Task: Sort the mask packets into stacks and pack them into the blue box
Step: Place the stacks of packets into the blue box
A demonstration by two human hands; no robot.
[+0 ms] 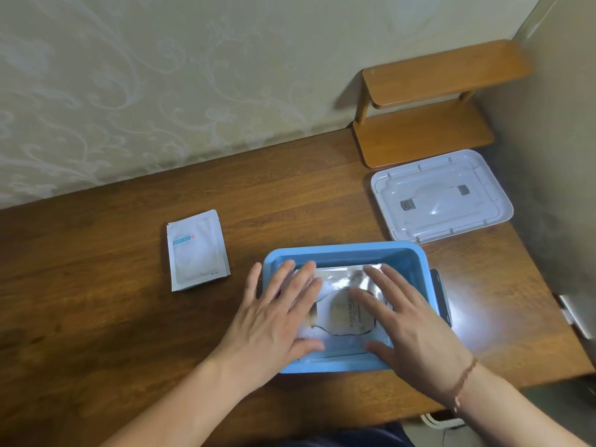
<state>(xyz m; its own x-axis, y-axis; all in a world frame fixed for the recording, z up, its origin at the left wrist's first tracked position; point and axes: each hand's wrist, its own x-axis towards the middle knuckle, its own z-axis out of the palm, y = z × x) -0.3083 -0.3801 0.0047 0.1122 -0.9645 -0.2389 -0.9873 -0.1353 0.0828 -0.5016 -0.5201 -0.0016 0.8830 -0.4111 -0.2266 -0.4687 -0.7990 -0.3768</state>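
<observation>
The blue box (348, 251) stands on the wooden table in front of me. Inside it lies a stack of silver mask packets (342, 312) with a jar picture on top. My left hand (277, 314) lies flat with spread fingers on the left part of that stack. My right hand (406, 321) presses flat on its right part, fingers straight. A second stack of white mask packets (196, 250) with a blue label sits on the table, left of the box and apart from both hands.
The box's white lid (442, 195) lies upside down at the back right. A small two-tier wooden shelf (429, 104) stands against the wall behind it. A dark flat object (442, 295) sits close beside the box's right wall. The table edge runs near my body.
</observation>
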